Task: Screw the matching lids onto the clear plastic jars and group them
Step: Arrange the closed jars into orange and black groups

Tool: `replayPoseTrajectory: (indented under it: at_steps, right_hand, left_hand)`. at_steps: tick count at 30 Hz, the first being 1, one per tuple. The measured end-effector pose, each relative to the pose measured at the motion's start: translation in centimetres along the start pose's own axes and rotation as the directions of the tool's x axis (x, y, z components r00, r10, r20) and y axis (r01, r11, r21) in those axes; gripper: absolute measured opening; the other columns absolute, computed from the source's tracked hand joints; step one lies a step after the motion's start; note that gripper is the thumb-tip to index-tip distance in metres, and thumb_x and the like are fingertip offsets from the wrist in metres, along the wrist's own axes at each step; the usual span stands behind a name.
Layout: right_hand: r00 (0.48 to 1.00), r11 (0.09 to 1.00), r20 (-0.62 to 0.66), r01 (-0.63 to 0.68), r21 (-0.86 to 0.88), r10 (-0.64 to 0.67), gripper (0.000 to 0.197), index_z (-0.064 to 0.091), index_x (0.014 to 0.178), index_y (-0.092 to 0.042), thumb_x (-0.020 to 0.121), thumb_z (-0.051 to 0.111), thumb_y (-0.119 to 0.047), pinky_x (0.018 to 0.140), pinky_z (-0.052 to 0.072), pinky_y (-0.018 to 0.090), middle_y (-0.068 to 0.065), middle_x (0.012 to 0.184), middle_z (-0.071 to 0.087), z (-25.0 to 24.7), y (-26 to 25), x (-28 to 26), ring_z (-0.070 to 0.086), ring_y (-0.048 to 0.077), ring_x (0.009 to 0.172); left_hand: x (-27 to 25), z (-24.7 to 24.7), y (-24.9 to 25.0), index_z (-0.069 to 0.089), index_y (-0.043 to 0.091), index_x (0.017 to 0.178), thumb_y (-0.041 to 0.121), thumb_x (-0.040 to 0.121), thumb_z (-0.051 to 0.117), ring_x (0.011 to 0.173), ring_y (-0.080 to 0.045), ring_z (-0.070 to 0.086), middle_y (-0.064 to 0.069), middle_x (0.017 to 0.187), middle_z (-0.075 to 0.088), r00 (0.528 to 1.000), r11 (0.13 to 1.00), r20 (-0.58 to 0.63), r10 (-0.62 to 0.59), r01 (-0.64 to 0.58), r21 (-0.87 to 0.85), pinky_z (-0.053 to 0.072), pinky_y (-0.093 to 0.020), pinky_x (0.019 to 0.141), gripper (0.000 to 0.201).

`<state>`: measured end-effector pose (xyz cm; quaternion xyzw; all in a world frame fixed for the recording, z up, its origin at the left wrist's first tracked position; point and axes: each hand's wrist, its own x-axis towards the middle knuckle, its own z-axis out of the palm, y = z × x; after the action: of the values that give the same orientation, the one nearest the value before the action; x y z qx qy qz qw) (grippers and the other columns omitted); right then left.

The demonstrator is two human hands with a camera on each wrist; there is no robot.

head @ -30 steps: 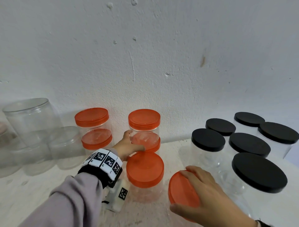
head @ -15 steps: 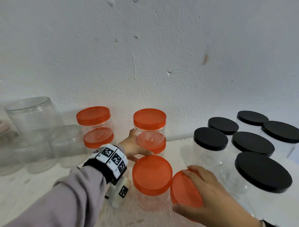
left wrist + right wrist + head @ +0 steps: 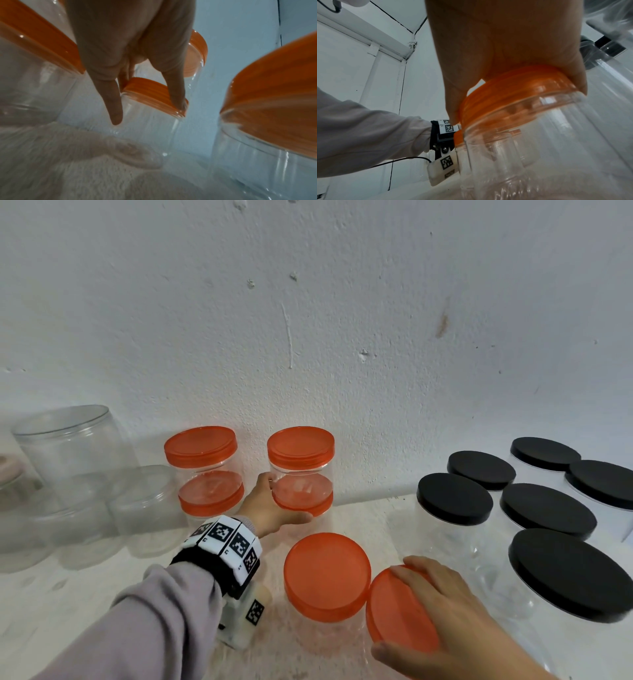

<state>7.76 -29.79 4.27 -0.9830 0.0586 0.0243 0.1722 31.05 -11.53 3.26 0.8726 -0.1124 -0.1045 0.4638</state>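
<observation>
A white wall (image 3: 342,302) stands behind a pale work surface (image 3: 68,594) on which all the jars rest. At the right is a cluster of six large clear jars with black lids (image 3: 570,573), standing close together. At the far left, lidless clear jars (image 3: 72,446) stand grouped, one raised above the others. Against the wall in the middle are two stacks of orange-lidded jars: the left stack (image 3: 205,474) and the right stack (image 3: 300,470), each with one jar on top of another. In front of them stands a single orange-lidded jar (image 3: 327,575), and just beside it on the right, the nearest jar (image 3: 539,135), its orange lid (image 3: 399,611) tilted in the head view. The right hand (image 3: 442,621) lies over that lid, fingers and thumb curled round its rim, gripping it; the wrist view shows the lid seated on the jar's mouth. The left hand (image 3: 270,508), in a grey sleeve (image 3: 144,628) with a marker-patterned wristband (image 3: 226,539), reaches to the right stack; thumb and fingers (image 3: 176,92) pinch the lower jar at its orange lid (image 3: 154,93), where the upper jar sits on it.
</observation>
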Motion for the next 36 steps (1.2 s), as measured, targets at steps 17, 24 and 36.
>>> replayPoseTrajectory:
  at_steps: [17, 24, 36]
  right_hand:
    - [1.0, 1.0, 0.004, 0.018, 0.002, -0.018, 0.098, 0.003, 0.145, -0.043, 0.069, 0.05, -0.082, 0.116, 0.015, 0.026, -0.025, 0.148, -0.008, -0.2, 0.1, -0.1, -0.001, 0.001, 0.14]
    - [1.0, 1.0, 0.001, 0.025, 0.005, -0.025, 0.099, 0.004, 0.146, -0.042, 0.068, 0.05, -0.083, 0.117, 0.014, 0.027, -0.025, 0.148, -0.008, -0.1, 0.3, -0.1, -0.002, 0.001, 0.14]
    - [0.999, 0.999, -0.013, 0.039, 0.01, -0.039, 0.097, 0.004, 0.145, -0.044, 0.069, 0.053, -0.08, 0.115, 0.015, 0.024, -0.024, 0.147, -0.01, -0.1, 0.3, -0.3, -0.002, 0.0, 0.139]
  left_hand:
    - [-0.5, 1.5, 0.7, 0.03, -0.005, 0.135, 0.041, 0.071, 0.08, 0.123, -0.034, 0.047, -0.02, 0.136, 0.042, 0.914, 0.972, -0.394, -0.1, 0.175, 0.16, 0.043, -0.037, 0.091, 0.092]
    - [-1.0, 1.1, 0.7, 0.029, -0.006, 0.133, 0.043, 0.074, 0.077, 0.117, -0.035, 0.052, -0.023, 0.13, 0.047, 0.915, 0.943, -0.402, -0.037, 0.165, 0.288, 0.045, -0.037, 0.085, 0.09]
    - [-2.0, -0.4, 0.0, 0.03, -0.001, 0.131, 0.033, 0.083, 0.071, 0.106, -0.037, 0.06, -0.023, 0.117, 0.059, 0.917, 0.921, -0.398, 0.029, 0.13, 0.367, 0.049, -0.041, 0.085, 0.072]
